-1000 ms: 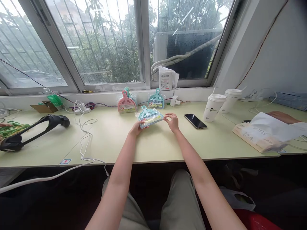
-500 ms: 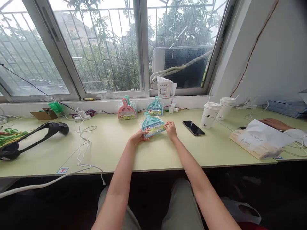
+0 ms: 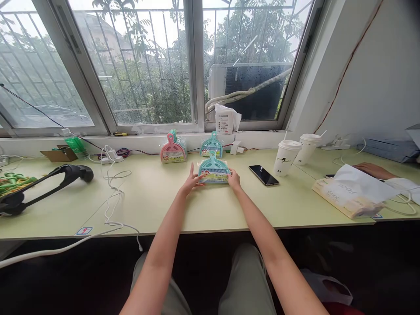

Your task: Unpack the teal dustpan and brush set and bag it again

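Between my hands a turquoise mini dustpan and brush set (image 3: 214, 166) stands nearly upright on the table, in clear wrap with a printed label across its lower part. My left hand (image 3: 190, 181) holds its left edge, thumb on the front and one finger sticking up. At the right edge, my right hand (image 3: 234, 179) grips the wrapper with fingers closed. Just behind stands another turquoise dustpan set (image 3: 211, 143). To its left is a row of similar sets with a pink dustpan set (image 3: 173, 148) in front.
Right of my hands lie a black phone (image 3: 263, 175), two lidded paper cups (image 3: 286, 157) and a tissue pack (image 3: 348, 197). Another person's hand (image 3: 374, 169) rests at the far right. White cables (image 3: 113, 192) and a black headset-like frame (image 3: 55, 186) are on the left.
The held dustpan set has turned from tilted to upright and moved slightly right and away from me. My left hand's fingers have spread at its edge.
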Demonstrator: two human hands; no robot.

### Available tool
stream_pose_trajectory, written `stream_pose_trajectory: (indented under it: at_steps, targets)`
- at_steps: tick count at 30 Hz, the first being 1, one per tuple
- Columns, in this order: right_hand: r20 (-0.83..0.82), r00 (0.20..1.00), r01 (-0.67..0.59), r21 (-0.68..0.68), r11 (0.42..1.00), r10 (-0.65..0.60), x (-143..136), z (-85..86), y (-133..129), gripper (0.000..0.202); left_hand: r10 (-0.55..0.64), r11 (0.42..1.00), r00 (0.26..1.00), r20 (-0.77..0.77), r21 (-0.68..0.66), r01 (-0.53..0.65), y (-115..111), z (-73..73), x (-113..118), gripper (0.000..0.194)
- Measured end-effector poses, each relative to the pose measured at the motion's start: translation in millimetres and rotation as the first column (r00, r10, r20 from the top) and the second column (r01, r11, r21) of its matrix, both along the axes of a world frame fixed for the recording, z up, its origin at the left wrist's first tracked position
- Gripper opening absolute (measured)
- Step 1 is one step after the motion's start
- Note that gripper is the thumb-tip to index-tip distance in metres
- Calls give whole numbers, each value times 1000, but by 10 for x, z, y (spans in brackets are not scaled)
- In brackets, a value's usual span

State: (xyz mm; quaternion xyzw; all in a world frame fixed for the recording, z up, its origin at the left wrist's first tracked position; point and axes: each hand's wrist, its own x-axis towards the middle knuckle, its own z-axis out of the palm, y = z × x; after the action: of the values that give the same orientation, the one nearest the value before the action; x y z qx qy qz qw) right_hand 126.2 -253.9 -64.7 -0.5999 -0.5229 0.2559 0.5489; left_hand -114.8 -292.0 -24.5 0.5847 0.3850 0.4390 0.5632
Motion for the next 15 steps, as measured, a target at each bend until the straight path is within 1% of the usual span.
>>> stream_pose_trajectory:
  at_steps: [1,3,4,5,7,9,10,12,13,15]
  targets:
    - [-10,999,54,-25,998,-54,18,7,1,41,-6,998,1000,-13,63,7,0,-2,17,99]
    - [-40,990,135,-60,989,-138,51,18,-7,42,-54,982,994,-95,177,70,23,-34,52,80]
    - [-59,986,153,-62,986,-157,62,23,-16,43,-50,971,987,-149,224,83,44,-63,71,71]
    - [-74,984,158,-58,986,-162,67,26,-27,43,-13,961,979,-203,266,68,70,-98,90,63]
    - [-77,986,141,-48,989,-145,52,31,-51,44,120,943,958,-262,330,-28,129,-170,125,45]
    - [-61,992,110,-47,993,-113,8,38,-72,45,219,932,945,-242,338,-129,184,-224,148,29]
    - [-57,994,94,-48,994,-97,-18,43,-78,44,244,932,945,-217,323,-167,207,-240,154,24]
    - [-83,994,62,-49,997,-66,-67,57,-84,42,281,929,945,-168,294,-224,241,-253,160,22]
    - [-115,992,46,-50,998,-52,-83,64,-84,41,304,923,938,-164,295,-248,252,-253,162,21]
    - [-209,978,0,-57,998,-12,-97,77,-82,38,379,893,902,-207,338,-298,267,-251,165,16]
